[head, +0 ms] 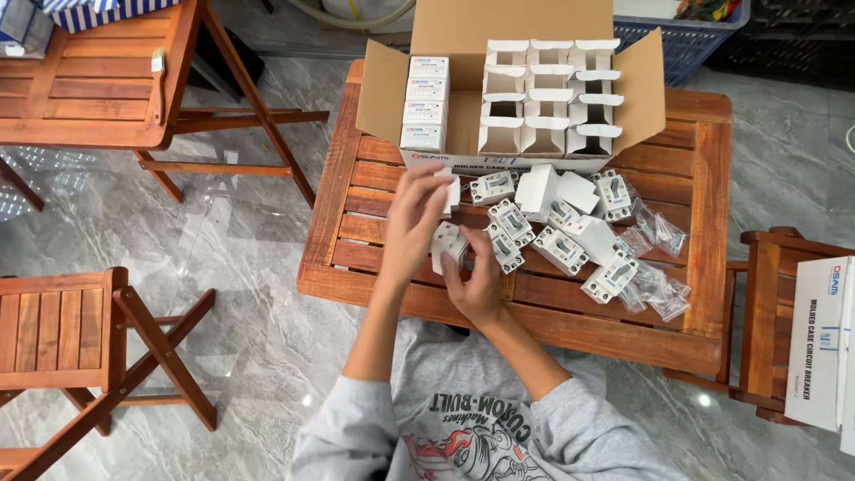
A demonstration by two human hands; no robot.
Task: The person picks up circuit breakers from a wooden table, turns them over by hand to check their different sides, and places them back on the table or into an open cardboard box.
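Both my hands hold one small white carton (448, 242) just above the slatted wooden table (552, 312). My left hand (411, 223) grips its top and left side; my right hand (476, 281) supports it from below. Several white circuit breakers (559, 249) and loose small white cartons (538, 190) lie on the table just right of my hands. Behind them stands a big open cardboard box (463, 116) with a row of closed cartons (426, 102) at its left and several open empty ones (543, 107) at its right.
Clear plastic bags (659, 289) lie at the table's right. A second wooden table (89, 80) is at far left, folding wooden chairs (62, 330) at near left and right, a white printed box (819, 343) on the right chair, a blue crate (686, 40) behind.
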